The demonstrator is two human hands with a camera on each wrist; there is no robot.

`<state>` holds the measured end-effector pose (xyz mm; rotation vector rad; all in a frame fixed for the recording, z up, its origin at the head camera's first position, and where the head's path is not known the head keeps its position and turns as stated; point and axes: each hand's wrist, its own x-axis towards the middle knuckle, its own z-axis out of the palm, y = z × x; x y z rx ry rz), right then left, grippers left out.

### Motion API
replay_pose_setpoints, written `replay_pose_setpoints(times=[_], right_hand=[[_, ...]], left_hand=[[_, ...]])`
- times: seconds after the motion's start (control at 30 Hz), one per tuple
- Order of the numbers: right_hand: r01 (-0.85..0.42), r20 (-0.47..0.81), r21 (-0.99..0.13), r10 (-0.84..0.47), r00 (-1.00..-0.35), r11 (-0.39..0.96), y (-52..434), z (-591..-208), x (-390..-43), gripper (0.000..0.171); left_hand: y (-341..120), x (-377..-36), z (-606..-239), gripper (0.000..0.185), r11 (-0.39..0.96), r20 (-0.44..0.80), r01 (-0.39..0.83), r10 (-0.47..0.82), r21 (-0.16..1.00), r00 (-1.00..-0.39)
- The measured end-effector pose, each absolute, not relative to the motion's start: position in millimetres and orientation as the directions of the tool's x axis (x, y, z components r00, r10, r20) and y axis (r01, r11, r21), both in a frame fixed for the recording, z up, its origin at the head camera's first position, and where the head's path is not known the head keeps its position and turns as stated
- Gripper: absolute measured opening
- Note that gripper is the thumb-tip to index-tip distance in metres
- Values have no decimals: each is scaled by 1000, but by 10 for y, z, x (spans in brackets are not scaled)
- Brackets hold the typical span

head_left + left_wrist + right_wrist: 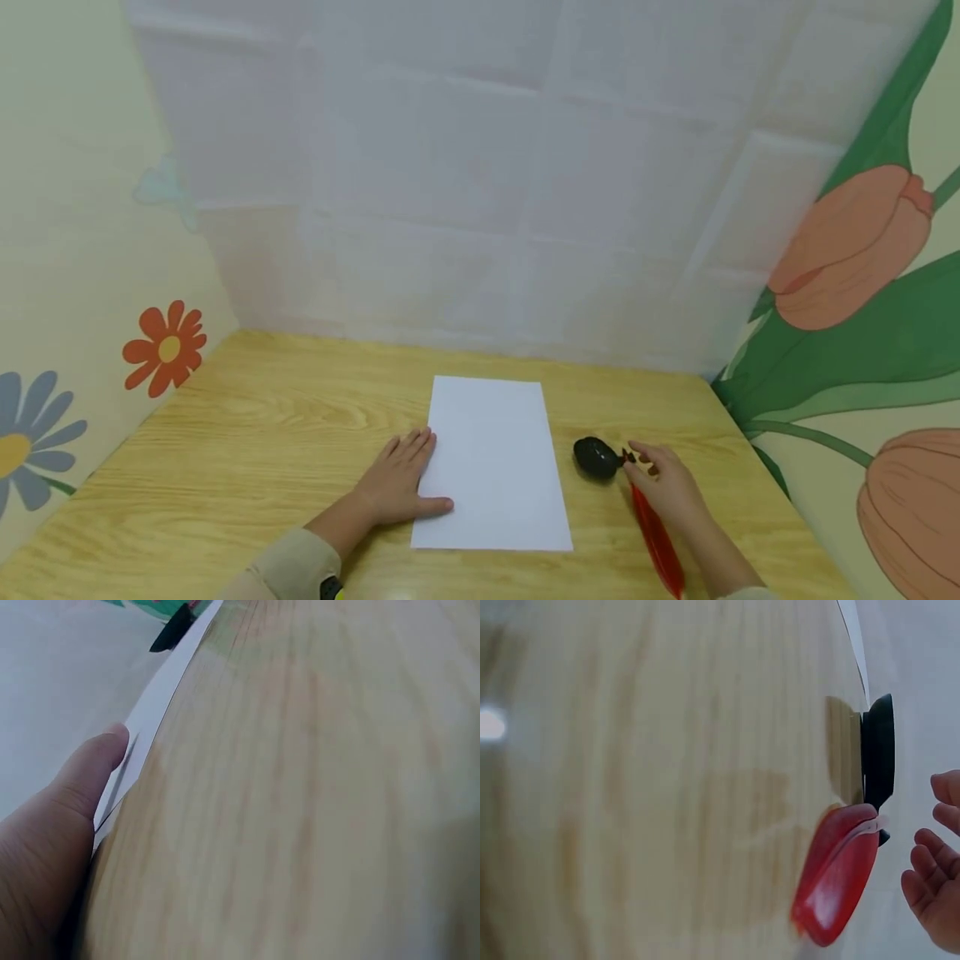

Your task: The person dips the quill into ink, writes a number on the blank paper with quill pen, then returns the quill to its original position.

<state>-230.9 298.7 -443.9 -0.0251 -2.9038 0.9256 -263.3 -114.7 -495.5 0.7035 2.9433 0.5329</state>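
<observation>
A white sheet of paper (491,467) lies on the wooden table. Along its left edge, my left hand (397,483) rests with fingers spread, the thumb over the paper; the left wrist view shows this thumb (86,769) at the sheet's edge. To the right lies a glossy black rounded object (596,458) with a narrow, jagged neck; its kind is unclear. A long, shiny red object (656,537) reaches from near that neck toward the front. My right hand (667,487) hovers beside both, fingers loosely bent; in the right wrist view its fingers (930,859) hold nothing.
A creased white sheet (450,167) hangs behind the table (300,417). Walls painted with flowers stand at both sides, a red flower (168,348) on the left and a large pink tulip (855,250) on the right.
</observation>
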Motion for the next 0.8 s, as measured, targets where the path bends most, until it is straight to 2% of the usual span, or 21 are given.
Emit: replay_pose_setpoints(times=[0.23,0.5,0.8], right_hand=[[17,50,-615,60,-997,788,3045,-4492,-2335,48],[108,-34,-672,115,-993,733,3080,-4561,-2370,50],[89,-38,-713,88,-995,695,3092,-4618,-2375,46]], left_hand=[[-1151,-2641,-4969,113,848,2,423,446,321,-895],[-1165,-2663,-4972,115,844,3,430,453,321,-891],[-1148,-2632,-4900,114,843,-24,423,455,332,-890]])
